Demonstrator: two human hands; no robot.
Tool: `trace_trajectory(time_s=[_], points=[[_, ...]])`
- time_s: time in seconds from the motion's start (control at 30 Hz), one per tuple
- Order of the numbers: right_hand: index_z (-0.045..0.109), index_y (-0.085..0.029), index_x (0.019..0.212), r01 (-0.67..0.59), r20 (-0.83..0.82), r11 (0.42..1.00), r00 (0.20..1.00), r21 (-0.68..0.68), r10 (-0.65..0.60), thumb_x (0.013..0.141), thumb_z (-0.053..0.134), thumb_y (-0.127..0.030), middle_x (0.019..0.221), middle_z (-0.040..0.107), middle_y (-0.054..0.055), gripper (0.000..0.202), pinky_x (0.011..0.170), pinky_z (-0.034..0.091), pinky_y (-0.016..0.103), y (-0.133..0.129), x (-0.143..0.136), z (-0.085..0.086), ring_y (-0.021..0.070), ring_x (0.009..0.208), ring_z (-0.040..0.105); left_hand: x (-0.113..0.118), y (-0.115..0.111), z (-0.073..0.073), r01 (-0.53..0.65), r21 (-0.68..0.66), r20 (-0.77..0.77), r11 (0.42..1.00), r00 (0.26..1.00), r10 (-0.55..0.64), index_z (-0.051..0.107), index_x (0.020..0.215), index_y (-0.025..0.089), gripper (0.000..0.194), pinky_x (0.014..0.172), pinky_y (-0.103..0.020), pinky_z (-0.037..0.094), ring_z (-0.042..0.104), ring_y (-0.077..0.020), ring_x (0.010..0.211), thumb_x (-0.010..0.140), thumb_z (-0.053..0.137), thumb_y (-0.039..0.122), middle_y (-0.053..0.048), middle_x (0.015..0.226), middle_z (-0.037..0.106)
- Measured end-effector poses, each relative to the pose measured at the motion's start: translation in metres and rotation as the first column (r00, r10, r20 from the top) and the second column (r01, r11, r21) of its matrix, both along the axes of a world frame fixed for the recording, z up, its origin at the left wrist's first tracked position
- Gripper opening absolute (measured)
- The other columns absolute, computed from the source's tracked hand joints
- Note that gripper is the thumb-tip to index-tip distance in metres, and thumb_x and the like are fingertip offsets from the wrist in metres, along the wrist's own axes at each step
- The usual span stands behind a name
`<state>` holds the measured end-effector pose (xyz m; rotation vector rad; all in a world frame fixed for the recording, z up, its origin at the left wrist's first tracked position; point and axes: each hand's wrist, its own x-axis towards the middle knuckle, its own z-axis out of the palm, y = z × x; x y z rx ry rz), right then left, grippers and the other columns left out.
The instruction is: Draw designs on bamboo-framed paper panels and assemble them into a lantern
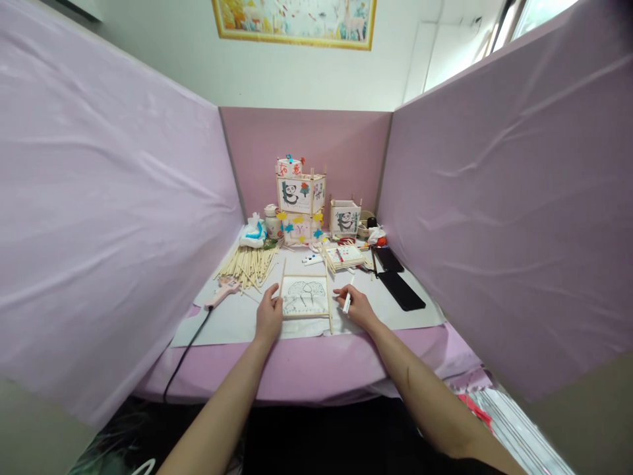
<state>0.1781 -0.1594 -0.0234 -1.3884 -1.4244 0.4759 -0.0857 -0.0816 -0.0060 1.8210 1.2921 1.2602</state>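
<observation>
In the head view a white sheet with black outline drawings of trees [297, 305] lies flat on the table, edged by a frame of thin wooden sticks [306, 316]. My left hand [270, 315] grips the left side of this frame, thumb at its edge. To the right of the frame, my right hand [360, 309] is closed around a white marker pen [347, 302]. That hand sits just off the frame's right stick.
Behind stand a tiered panda-decorated lantern [295, 194] and a smaller panda box [345, 219]. Left are loose wooden sticks [252, 266] and a corded pink glue gun [223, 290]. Stacked stick frames [345, 256] and a black phone [401, 290] lie right. Fabric-covered partitions [306, 135] enclose the table.
</observation>
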Motion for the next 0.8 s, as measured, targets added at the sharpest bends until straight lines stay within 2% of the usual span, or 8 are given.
trace_trajectory(time_s=[0.1,0.3,0.57,0.8], points=[[0.053,-0.025,0.082,0.007,0.001,1.000,1.000,-0.006,-0.007,0.085,0.060,-0.030,0.107,0.077,0.007,0.010,0.090,0.052,0.037,0.0000,0.0010,-0.0017,0.0229,0.109,0.072,-0.0002,-0.0004,0.0008,-0.035,-0.004,0.033,0.999,0.999,0.035,0.054,0.132,0.017,0.041,0.104,-0.039,0.051,0.065,-0.0225,0.115,0.093,0.047,0.023,-0.014,0.141,0.059],[0.052,-0.025,0.081,0.038,0.012,0.999,0.999,-0.013,-0.037,0.085,0.060,-0.032,0.105,0.077,0.006,0.011,0.086,0.053,0.037,0.0013,0.0007,-0.0054,0.0228,0.102,0.073,-0.0014,0.0021,-0.0003,-0.081,-0.024,0.056,0.996,0.995,0.083,0.056,0.129,0.017,0.038,0.095,-0.039,0.055,0.068,-0.0235,0.108,0.093,0.046,0.023,-0.013,0.124,0.068],[0.053,-0.025,0.082,0.049,0.018,0.999,0.999,-0.018,-0.049,0.084,0.059,-0.031,0.108,0.077,0.007,0.009,0.083,0.055,0.036,-0.0001,0.0011,-0.0055,0.0217,0.092,0.075,-0.0021,0.0039,-0.0034,-0.098,-0.007,0.069,0.995,0.993,0.098,0.056,0.127,0.017,0.036,0.101,-0.040,0.052,0.065,-0.0245,0.117,0.094,0.045,0.023,-0.013,0.127,0.067],[0.052,-0.025,0.082,0.057,0.014,0.998,0.998,-0.010,-0.057,0.086,0.056,-0.029,0.107,0.077,0.005,0.007,0.082,0.057,0.035,-0.0004,0.0006,-0.0081,0.0206,0.093,0.075,-0.0021,0.0039,-0.0031,-0.098,0.020,0.070,0.995,0.993,0.096,0.056,0.125,0.019,0.033,0.107,-0.040,0.049,0.062,-0.0241,0.124,0.095,0.044,0.020,-0.012,0.132,0.065]])
